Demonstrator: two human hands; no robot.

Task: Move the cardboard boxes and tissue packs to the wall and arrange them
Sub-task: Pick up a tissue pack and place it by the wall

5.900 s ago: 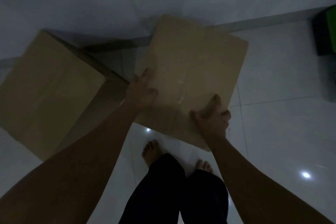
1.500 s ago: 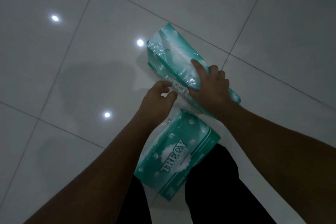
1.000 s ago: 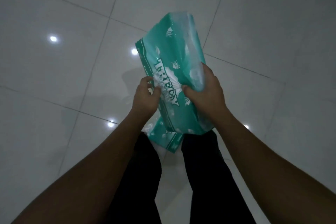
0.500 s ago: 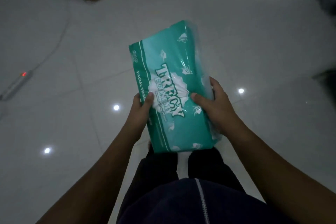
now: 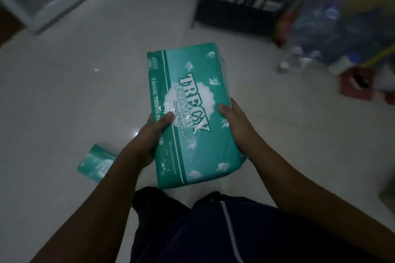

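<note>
Navy garment (image 5: 203, 237), thin white stripe (image 5: 229, 226), black trousers (image 5: 149, 200)

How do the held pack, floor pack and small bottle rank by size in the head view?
1. Held pack, though nearest the camera.
2. Floor pack, partly hidden.
3. Small bottle.

Teal tissue pack (image 5: 192, 113) bears white lettering, leaf motifs, over a pale grey-white tiled floor (image 5: 74, 92).
</note>
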